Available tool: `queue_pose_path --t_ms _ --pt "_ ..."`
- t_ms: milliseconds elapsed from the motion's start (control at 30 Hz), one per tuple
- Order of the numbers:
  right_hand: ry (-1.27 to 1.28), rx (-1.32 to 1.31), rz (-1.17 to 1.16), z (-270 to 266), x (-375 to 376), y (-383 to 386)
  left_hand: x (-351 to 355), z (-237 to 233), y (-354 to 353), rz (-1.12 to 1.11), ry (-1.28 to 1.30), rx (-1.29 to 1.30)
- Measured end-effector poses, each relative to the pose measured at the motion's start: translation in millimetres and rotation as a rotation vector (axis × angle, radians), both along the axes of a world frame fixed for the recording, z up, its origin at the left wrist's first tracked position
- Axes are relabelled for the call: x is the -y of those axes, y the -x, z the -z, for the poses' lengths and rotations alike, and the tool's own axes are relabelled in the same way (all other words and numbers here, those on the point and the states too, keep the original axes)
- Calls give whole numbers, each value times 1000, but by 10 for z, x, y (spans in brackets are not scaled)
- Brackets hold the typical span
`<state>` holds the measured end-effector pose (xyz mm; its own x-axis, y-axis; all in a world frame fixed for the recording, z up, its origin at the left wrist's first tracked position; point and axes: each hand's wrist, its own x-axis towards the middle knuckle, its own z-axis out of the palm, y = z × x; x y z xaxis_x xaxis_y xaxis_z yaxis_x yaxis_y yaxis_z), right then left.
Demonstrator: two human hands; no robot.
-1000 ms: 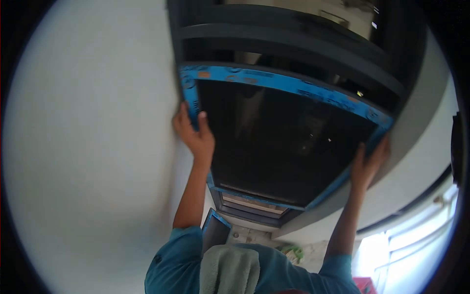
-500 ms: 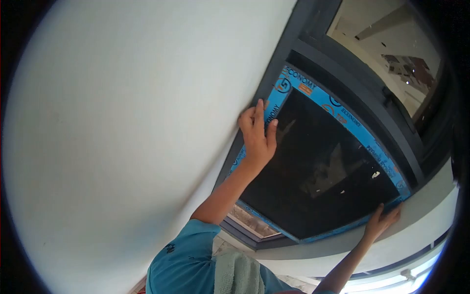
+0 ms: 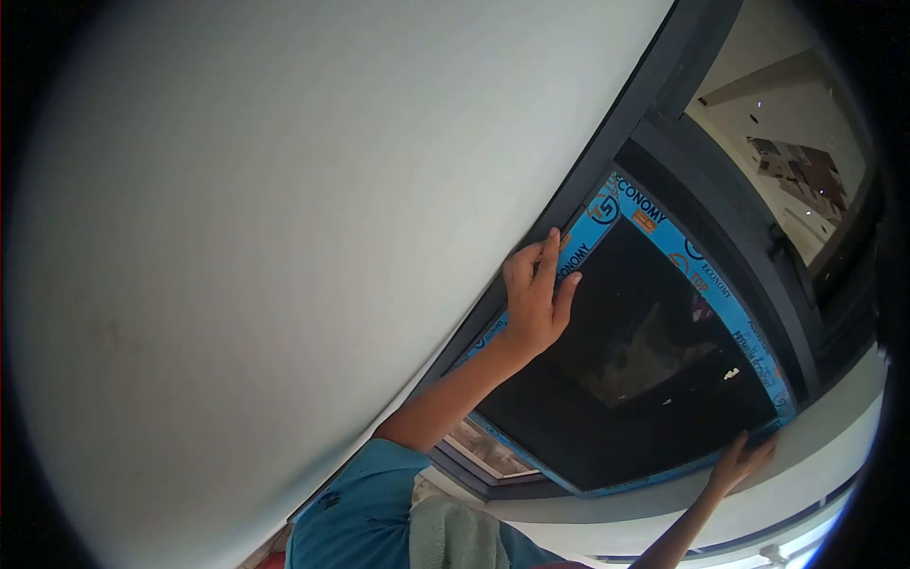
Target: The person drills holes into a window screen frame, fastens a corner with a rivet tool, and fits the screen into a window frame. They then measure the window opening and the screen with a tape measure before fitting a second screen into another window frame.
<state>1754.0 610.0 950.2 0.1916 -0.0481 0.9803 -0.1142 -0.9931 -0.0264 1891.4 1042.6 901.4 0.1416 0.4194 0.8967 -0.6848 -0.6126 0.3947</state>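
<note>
A dark window panel [image 3: 626, 351], edged with blue printed protective film [image 3: 706, 275], sits against a dark grey window frame [image 3: 654, 85]. On its left edge lies my left hand [image 3: 537, 302], fingers spread and extended over the film and frame, with the thumb apart over the dark pane. At the panel's lower right corner, my right hand [image 3: 742, 467] grips the edge, the thumb on the near side and the fingers beside it. Some of the right fingertips are hard to make out. Along the lower left, a gap shows between panel and frame.
A broad white wall [image 3: 303, 209] fills the left side, close to my left arm. Glass [image 3: 796, 142] with reflections is at the upper right. A pale curved ledge [image 3: 607, 512] runs below the panel. A light towel [image 3: 455, 536] hangs over my blue shirt [image 3: 355, 507].
The view has shifted, so the panel and my left hand appear lower and further right. Both hands keep nearly the same places on the panel's edges.
</note>
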Motion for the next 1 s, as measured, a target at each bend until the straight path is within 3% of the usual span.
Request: queue_pose_path --t_ms 467,567,667,1000 --pt "2 5 -17 31 -82 -15 24 -19 -14 -46 -27 -27" --pt "-135 22 -10 57 -320 -87 43 -12 0 -209 -70 -129" --pt "-310 36 -235 -2 -461 -39 83 -94 -4 -328 -166 26" --pt "-363 -4 -616 34 -301 200 236 -57 36 -393 -249 -8"
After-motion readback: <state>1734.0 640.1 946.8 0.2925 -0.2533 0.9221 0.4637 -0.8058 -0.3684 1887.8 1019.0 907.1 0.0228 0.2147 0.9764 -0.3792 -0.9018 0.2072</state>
